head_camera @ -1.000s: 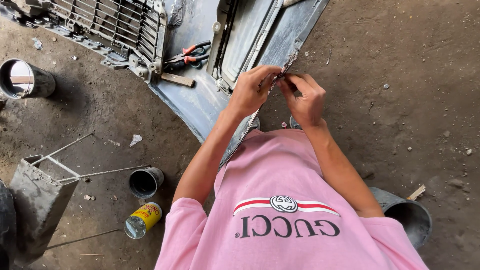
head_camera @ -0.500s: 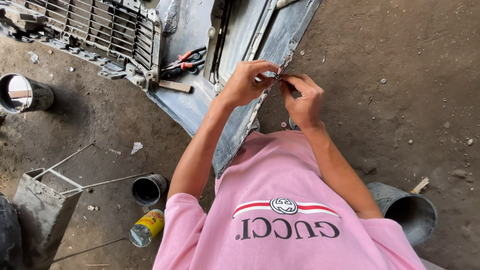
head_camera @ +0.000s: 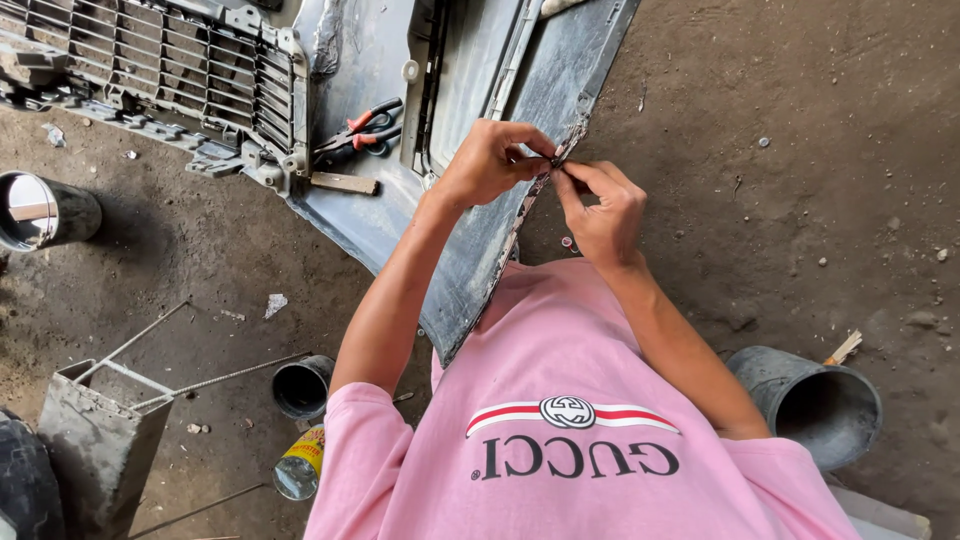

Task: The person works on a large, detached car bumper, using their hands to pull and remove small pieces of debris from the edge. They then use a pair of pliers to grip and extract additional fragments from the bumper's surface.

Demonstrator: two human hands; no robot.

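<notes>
A grey car bumper panel point(head_camera: 470, 250) lies on the dirt floor, its torn, ragged edge running toward my chest. My left hand point(head_camera: 487, 160) pinches that edge from the left with thumb and fingertips. From the right, my right hand point(head_camera: 603, 212) pinches the same spot, fingertips nearly touching those of the left. Whether a small piece sits between my fingers is hidden. A black grille point(head_camera: 170, 60) is attached to the bumper's far left part.
Red-handled pliers point(head_camera: 360, 124) and a small wooden block point(head_camera: 343, 183) rest on the bumper. On the floor are a shiny metal can point(head_camera: 40, 210), a black tin point(head_camera: 300, 386), a yellow can point(head_camera: 300, 462), a metal box with rods point(head_camera: 100, 440) and a grey bucket point(head_camera: 810, 402).
Both hands stay pinched on the bumper's edge, with only small finger movements. The view has drifted slightly, so the floor items sit a little lower and to the right.
</notes>
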